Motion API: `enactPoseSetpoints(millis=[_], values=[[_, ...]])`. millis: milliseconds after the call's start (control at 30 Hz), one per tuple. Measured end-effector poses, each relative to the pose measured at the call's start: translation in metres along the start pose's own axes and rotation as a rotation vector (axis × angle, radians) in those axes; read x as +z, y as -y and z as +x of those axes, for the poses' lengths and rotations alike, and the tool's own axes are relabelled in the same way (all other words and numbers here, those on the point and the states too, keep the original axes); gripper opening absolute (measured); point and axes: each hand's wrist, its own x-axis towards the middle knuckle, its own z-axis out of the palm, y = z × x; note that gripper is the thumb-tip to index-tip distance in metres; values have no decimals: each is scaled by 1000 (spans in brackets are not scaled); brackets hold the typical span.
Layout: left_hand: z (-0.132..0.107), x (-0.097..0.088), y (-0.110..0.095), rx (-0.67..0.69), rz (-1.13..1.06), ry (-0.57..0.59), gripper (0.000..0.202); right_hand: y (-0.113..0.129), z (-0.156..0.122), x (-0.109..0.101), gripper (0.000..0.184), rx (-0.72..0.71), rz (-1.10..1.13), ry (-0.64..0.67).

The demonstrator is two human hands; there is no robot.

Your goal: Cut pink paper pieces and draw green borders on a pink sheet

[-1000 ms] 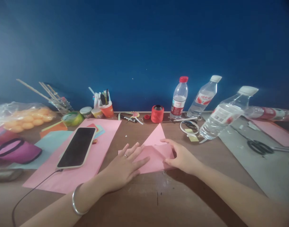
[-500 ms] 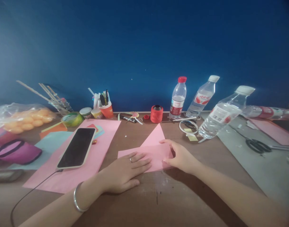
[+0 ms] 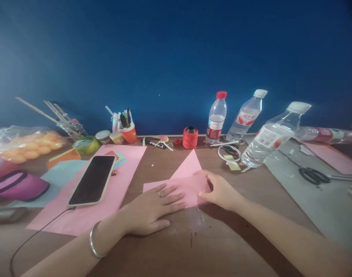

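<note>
A folded sheet of pink paper (image 3: pixel 191 189) lies on the brown table, with one pointed corner sticking up at the back. My left hand (image 3: pixel 153 209), with a ring and a silver bangle, rests flat on the paper's lower left part, fingers stretched out. At the paper's right end my right hand (image 3: pixel 220 191) curls round the edge, its fingers on top and its thumb at the near corner. Part of that right edge is hidden by the fingers.
To the left a smartphone (image 3: pixel 92 181) with a cable lies on a larger pink sheet (image 3: pixel 132 161). Water bottles (image 3: pixel 245 119), a red thread spool (image 3: pixel 190 138) and a cup of pens (image 3: pixel 129 134) line the wall. Scissors (image 3: pixel 312 176) lie on a grey mat (image 3: pixel 288 192) at right.
Both hands and the folded paper have stayed almost still. The whole view has shifted very slightly.
</note>
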Motion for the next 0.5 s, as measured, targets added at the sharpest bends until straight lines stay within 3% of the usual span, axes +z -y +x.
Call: enactPoseSetpoints(millis=[167, 333, 500], values=[[1, -1, -1, -6, 39, 19, 65, -1, 0, 1, 48, -20, 1, 4], [7, -1, -11, -47, 48, -13, 78, -1, 1, 1, 46, -45, 9, -2], [17, -2, -22, -130, 92, -51, 73, -1, 1, 2, 45, -53, -4, -9]])
